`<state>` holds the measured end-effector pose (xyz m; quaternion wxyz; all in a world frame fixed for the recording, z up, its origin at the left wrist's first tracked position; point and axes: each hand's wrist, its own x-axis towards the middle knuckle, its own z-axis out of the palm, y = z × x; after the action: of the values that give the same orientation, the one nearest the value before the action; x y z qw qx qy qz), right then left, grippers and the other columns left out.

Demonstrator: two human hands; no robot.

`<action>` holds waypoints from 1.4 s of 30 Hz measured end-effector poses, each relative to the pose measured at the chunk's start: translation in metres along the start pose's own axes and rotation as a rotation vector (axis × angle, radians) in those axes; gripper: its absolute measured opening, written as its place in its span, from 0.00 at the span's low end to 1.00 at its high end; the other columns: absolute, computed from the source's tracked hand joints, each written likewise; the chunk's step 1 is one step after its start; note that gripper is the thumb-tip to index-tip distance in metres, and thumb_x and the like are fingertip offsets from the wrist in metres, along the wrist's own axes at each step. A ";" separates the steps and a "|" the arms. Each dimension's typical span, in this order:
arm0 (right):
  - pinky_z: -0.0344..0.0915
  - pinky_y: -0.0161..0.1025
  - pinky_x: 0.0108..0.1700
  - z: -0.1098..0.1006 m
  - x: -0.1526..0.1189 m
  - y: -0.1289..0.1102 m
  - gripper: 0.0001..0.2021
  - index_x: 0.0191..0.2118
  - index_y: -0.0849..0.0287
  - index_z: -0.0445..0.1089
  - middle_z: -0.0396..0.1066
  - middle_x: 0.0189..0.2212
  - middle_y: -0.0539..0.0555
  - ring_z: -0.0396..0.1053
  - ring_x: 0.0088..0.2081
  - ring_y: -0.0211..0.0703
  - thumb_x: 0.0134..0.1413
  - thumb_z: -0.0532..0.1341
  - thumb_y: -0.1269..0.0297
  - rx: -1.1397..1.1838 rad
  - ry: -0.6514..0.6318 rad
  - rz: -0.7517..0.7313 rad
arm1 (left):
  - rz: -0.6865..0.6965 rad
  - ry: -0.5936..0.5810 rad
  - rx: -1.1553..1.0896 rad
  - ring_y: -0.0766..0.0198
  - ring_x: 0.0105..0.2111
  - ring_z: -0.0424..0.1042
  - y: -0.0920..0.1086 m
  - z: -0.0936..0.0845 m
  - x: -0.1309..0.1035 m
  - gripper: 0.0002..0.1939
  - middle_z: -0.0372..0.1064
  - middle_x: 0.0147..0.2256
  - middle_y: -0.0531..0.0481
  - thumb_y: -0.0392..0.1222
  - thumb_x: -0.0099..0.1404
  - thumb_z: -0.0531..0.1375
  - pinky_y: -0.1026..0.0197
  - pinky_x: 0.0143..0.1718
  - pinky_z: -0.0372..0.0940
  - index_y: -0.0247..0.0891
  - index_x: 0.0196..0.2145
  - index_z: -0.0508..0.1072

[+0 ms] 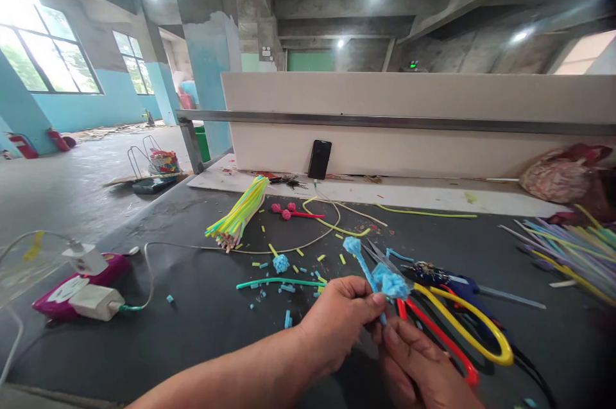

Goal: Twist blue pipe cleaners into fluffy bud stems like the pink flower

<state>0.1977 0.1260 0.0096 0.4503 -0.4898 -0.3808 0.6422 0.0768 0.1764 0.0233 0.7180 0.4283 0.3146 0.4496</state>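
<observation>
Near the table's front, my left hand [339, 319] pinches a blue fuzzy stem with a small blue ball [352, 245] at its upper end. Close beside it, my right hand [416, 361] has its fingers closed round the lower end of the blue stems. A second, larger blue fluffy piece [391, 282] rises just above the fingers. Scissors with red and yellow handles [469, 322] lie right of my hands, partly behind them. A dark blue glue gun [462, 287] rests by the scissors. Another blue ball [280, 262] lies left of my hands among blue and yellow clippings.
A bundle of yellow-green stems [240, 213] and red balls on stems [287, 210] lie farther back. A phone [319, 160] leans on the white board [409, 146]. Purple and blue stems [570, 248] lie at right, a power strip [79, 287] at left, its cable crossing the table.
</observation>
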 end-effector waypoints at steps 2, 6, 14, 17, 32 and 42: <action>0.46 0.31 0.16 -0.004 0.001 -0.006 0.21 0.24 0.56 0.66 0.57 0.12 0.45 0.50 0.13 0.32 0.46 0.61 0.41 -0.155 -0.026 -0.026 | -0.033 -0.037 0.025 0.72 0.16 0.57 0.003 -0.002 0.000 0.20 0.60 0.16 0.56 0.55 0.48 0.65 0.66 0.21 0.54 0.34 0.21 0.67; 0.59 0.36 0.25 -0.020 0.002 -0.029 0.25 0.22 0.59 0.68 0.64 0.17 0.49 0.62 0.22 0.40 0.47 0.57 0.38 -0.495 0.041 -0.197 | 0.003 -0.136 0.052 0.69 0.22 0.64 0.009 -0.005 0.000 0.15 0.66 0.21 0.52 0.50 0.54 0.63 0.65 0.26 0.60 0.33 0.25 0.69; 0.62 0.35 0.34 -0.033 -0.005 -0.047 0.22 0.48 0.53 0.65 0.67 0.34 0.51 0.64 0.32 0.40 0.50 0.61 0.46 -0.361 0.148 -0.415 | -0.020 -0.227 0.328 0.68 0.20 0.65 0.005 0.000 -0.005 0.10 0.66 0.20 0.54 0.46 0.59 0.59 0.66 0.26 0.57 0.36 0.27 0.68; 0.62 0.34 0.31 -0.031 -0.005 -0.044 0.21 0.44 0.54 0.66 0.65 0.28 0.48 0.62 0.29 0.38 0.46 0.65 0.50 -0.312 0.131 -0.391 | 0.008 -0.191 0.399 0.69 0.20 0.63 0.004 0.002 -0.006 0.08 0.64 0.18 0.54 0.42 0.58 0.59 0.66 0.26 0.58 0.36 0.24 0.68; 0.65 0.38 0.32 -0.021 -0.010 -0.045 0.17 0.41 0.56 0.61 0.70 0.32 0.52 0.68 0.32 0.42 0.49 0.62 0.55 -0.384 0.271 -0.375 | -0.066 -0.156 0.331 0.69 0.18 0.64 0.009 -0.001 -0.004 0.10 0.68 0.19 0.52 0.42 0.51 0.63 0.66 0.23 0.60 0.34 0.20 0.70; 0.59 0.32 0.18 -0.016 -0.004 -0.040 0.18 0.38 0.54 0.56 0.65 0.22 0.42 0.64 0.19 0.36 0.38 0.62 0.68 -0.244 0.276 -0.256 | -0.097 -0.071 0.253 0.68 0.19 0.67 0.007 -0.004 -0.003 0.11 0.70 0.20 0.52 0.43 0.52 0.64 0.66 0.22 0.61 0.35 0.23 0.68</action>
<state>0.2222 0.1355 0.0442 0.5133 -0.5716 -0.4493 0.4561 0.0697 0.1764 0.0285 0.6900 0.5152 0.3634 0.3556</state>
